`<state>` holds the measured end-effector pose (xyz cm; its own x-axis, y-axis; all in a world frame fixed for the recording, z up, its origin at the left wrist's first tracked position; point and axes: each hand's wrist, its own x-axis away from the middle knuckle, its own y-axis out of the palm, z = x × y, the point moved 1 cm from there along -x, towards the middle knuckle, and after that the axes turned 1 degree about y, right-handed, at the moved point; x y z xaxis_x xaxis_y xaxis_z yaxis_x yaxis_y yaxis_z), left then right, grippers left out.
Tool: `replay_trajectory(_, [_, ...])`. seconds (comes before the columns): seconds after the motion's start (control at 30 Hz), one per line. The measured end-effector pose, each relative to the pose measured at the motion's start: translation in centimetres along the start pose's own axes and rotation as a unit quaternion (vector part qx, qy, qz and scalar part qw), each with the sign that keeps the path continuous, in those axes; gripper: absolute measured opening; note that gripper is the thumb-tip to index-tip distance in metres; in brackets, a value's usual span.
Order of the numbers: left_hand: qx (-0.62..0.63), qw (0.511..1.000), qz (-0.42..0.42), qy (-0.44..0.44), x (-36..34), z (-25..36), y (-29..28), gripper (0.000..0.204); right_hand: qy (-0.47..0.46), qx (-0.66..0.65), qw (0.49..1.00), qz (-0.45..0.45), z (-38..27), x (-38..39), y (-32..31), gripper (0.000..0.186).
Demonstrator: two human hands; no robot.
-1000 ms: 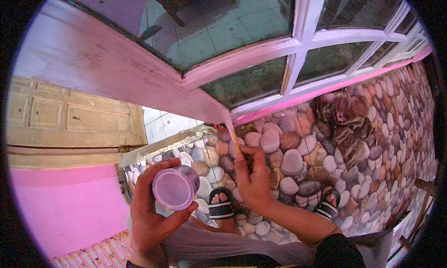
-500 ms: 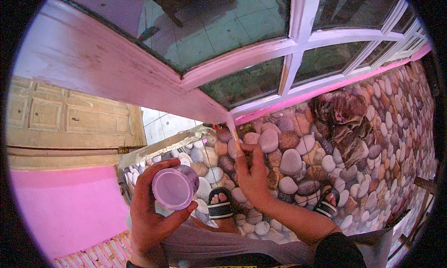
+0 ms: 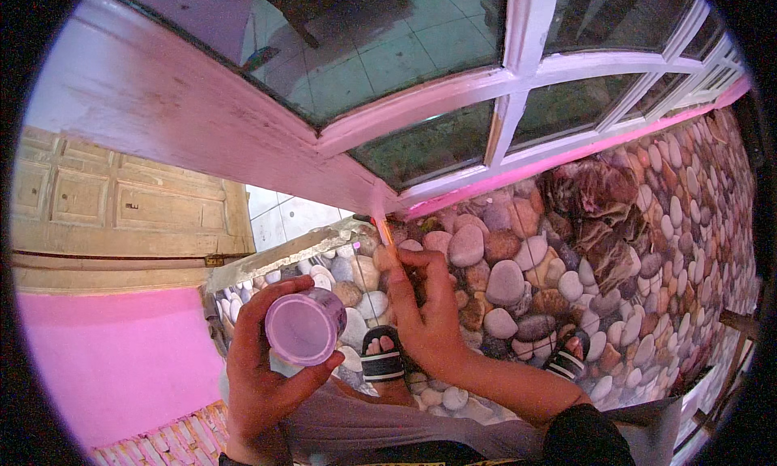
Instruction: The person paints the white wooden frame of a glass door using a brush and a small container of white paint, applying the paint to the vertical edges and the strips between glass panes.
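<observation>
My left hand [image 3: 263, 369] is wrapped round a small plastic cup [image 3: 305, 326] with pale lilac paint inside, its mouth tilted toward me. In my right hand [image 3: 425, 312] a thin paintbrush [image 3: 388, 241] is pinched by its orange-brown handle. The pale bristle end meets the lower corner of the window frame [image 3: 429, 126], where the wide pinkish board [image 3: 218, 134] joins the bottom rail. That board looks unevenly coated, with brownish smudges higher up. White-lilac paint covers the bars farther right.
Pebble-patterned tiles [image 3: 506, 281] cover the floor under my sandalled feet [image 3: 382, 355]. A crumpled dark plastic bag [image 3: 595, 215] lies on them at right. To the left are a pale wooden panelled door [image 3: 146, 211], a rough sill [image 3: 279, 252] and a pink wall [image 3: 113, 345].
My right hand has moved a little left with the brush, whose tip shifted from the corner's edge onto the wide board's lower end. My left hand and the cup have stayed put.
</observation>
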<state>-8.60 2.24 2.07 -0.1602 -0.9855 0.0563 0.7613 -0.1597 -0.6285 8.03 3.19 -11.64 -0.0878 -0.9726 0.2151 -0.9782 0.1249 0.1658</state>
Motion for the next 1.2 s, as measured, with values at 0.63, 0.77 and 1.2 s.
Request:
replay_trajectory(0.63, [0.004,1.0,-0.005,0.001,0.0,0.0,-0.2,0.082,-0.121,0.06,0.99,0.033,-0.1,1.0,-0.8,0.022])
replay_trajectory(0.77, [-0.002,1.0,-0.002,0.009,0.0,-0.2,-0.2,0.082,-0.068,0.008,0.998,0.009,-0.6,0.1,-0.6,0.02])
replay_trajectory(1.2, [-0.003,1.0,-0.001,-0.004,0.0,0.0,-0.1,0.082,-0.079,-0.001,0.997,0.0,-1.3,0.0,-0.9,0.017])
